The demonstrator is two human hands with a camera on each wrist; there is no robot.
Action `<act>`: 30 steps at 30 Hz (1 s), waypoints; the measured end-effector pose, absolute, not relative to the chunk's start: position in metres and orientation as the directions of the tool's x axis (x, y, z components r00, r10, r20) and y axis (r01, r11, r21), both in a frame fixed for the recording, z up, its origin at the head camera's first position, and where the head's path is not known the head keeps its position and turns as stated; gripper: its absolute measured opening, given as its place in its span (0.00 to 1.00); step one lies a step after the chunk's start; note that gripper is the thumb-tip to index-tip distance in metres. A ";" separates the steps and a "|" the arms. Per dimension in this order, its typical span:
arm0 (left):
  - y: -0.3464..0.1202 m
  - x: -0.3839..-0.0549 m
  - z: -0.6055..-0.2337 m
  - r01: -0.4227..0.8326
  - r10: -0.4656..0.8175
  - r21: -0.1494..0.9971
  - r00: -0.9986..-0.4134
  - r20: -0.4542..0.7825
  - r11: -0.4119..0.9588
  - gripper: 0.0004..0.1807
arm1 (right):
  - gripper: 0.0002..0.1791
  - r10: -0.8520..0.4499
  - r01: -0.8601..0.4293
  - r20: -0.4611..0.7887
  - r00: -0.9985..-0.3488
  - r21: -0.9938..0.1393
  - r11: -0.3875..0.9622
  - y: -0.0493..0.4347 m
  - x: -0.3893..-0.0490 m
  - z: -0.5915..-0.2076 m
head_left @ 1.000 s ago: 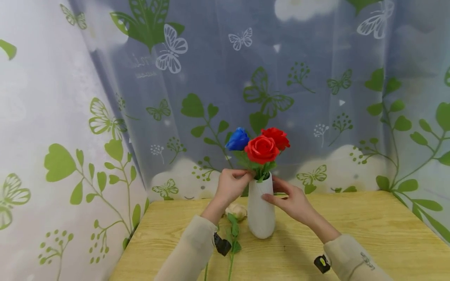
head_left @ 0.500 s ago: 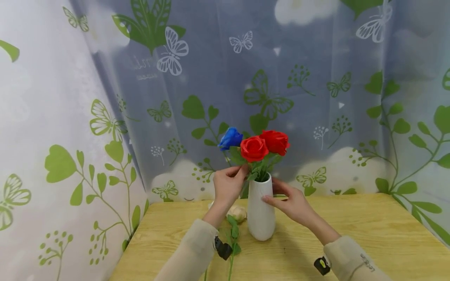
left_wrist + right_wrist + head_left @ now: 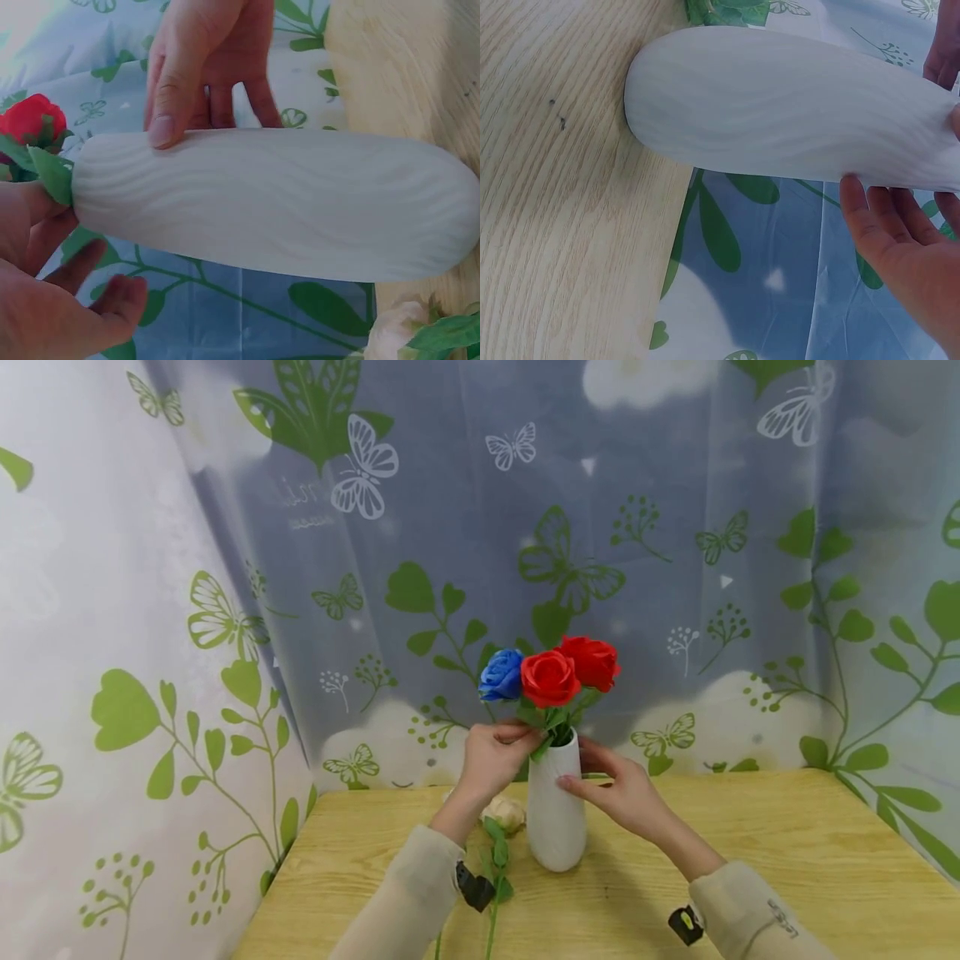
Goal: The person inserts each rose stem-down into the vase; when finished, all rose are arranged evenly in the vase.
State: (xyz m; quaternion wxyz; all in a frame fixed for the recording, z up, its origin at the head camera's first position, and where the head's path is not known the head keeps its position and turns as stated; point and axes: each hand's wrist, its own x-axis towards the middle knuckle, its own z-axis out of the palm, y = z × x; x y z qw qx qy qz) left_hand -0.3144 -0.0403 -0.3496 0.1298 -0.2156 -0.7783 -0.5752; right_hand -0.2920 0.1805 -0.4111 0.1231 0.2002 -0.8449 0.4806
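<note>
A white ribbed vase (image 3: 557,810) stands upright on the table and holds artificial roses. Two red roses, one in front (image 3: 550,678) and one behind (image 3: 592,663), lean out beside a blue rose (image 3: 501,675). With thumb and fingers, my left hand (image 3: 491,760) pinches the blue rose low down, among green leaves at the vase's mouth; the stem itself is mostly hidden. My right hand (image 3: 626,789) holds the vase's upper right side, thumb in front and fingers behind. In the left wrist view, a leaf (image 3: 52,174) lies against the vase's rim by the left hand.
Left of the vase, a cream rose (image 3: 504,812) lies on the wooden table (image 3: 750,860), its green stem (image 3: 492,927) running toward the near edge. Part of another pale flower shows behind the left wrist. A printed curtain (image 3: 450,485) hangs behind the table.
My left hand shifted left and up, then back right and down to the vase's mouth. The blue rose went with it and turned its face forward. The right hand and vase stayed put.
</note>
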 end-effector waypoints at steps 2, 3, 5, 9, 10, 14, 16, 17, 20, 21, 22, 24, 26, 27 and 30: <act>-0.041 -0.315 -0.349 0.465 0.190 0.847 -0.884 0.427 0.257 0.09 | 0.40 -0.222 -0.464 0.408 -0.886 -0.758 0.459 0.181 -0.292 -0.411; -0.041 -0.314 -0.349 0.454 0.188 0.852 -0.889 0.417 0.261 0.10 | 0.40 -0.224 -0.467 0.410 -0.884 -0.756 0.458 0.181 -0.291 -0.411; -0.042 -0.313 -0.350 0.442 0.181 0.856 -0.896 0.406 0.269 0.10 | 0.39 -0.228 -0.471 0.412 -0.882 -0.756 0.456 0.181 -0.291 -0.412; -0.043 -0.309 -0.355 0.469 0.162 0.842 -0.883 0.440 0.267 0.10 | 0.39 -0.228 -0.460 0.400 -0.888 -0.765 0.452 0.180 -0.291 -0.412; -0.043 -0.308 -0.356 0.483 0.155 0.832 -0.875 0.458 0.273 0.09 | 0.40 -0.230 -0.458 0.396 -0.889 -0.766 0.452 0.180 -0.291 -0.412; -0.045 -0.306 -0.360 0.544 0.114 0.776 -0.835 0.539 0.318 0.09 | 0.40 -0.224 -0.456 0.397 -0.890 -0.767 0.451 0.180 -0.292 -0.412; -0.047 -0.306 -0.361 0.556 0.097 0.763 -0.824 0.558 0.330 0.09 | 0.40 -0.225 -0.462 0.404 -0.887 -0.763 0.453 0.180 -0.292 -0.411; -0.048 -0.306 -0.362 0.557 0.093 0.762 -0.822 0.561 0.329 0.09 | 0.40 -0.224 -0.463 0.406 -0.886 -0.761 0.454 0.181 -0.292 -0.411; -0.055 -0.304 -0.364 0.536 0.098 0.784 -0.839 0.535 0.313 0.11 | 0.39 -0.227 -0.467 0.408 -0.884 -0.759 0.455 0.181 -0.292 -0.411; -0.057 -0.303 -0.365 0.527 0.102 0.792 -0.846 0.524 0.309 0.11 | 0.39 -0.230 -0.468 0.408 -0.884 -0.758 0.454 0.181 -0.291 -0.410; -0.059 -0.302 -0.366 0.520 0.108 0.798 -0.851 0.514 0.305 0.12 | 0.39 -0.231 -0.467 0.406 -0.884 -0.761 0.451 0.181 -0.291 -0.410; -0.064 -0.301 -0.369 0.507 0.112 0.804 -0.860 0.498 0.312 0.12 | 0.39 -0.233 -0.466 0.404 -0.885 -0.764 0.446 0.181 -0.291 -0.410; -0.069 -0.300 -0.374 0.502 0.113 0.805 -0.863 0.493 0.317 0.11 | 0.39 -0.235 -0.466 0.402 -0.885 -0.766 0.443 0.180 -0.290 -0.410; -0.072 -0.300 -0.376 0.495 0.114 0.810 -0.867 0.486 0.315 0.11 | 0.39 -0.235 -0.466 0.402 -0.885 -0.766 0.442 0.180 -0.290 -0.410; -0.082 -0.300 -0.382 0.471 0.107 0.828 -0.881 0.462 0.304 0.12 | 0.39 -0.233 -0.464 0.401 -0.886 -0.767 0.444 0.180 -0.290 -0.411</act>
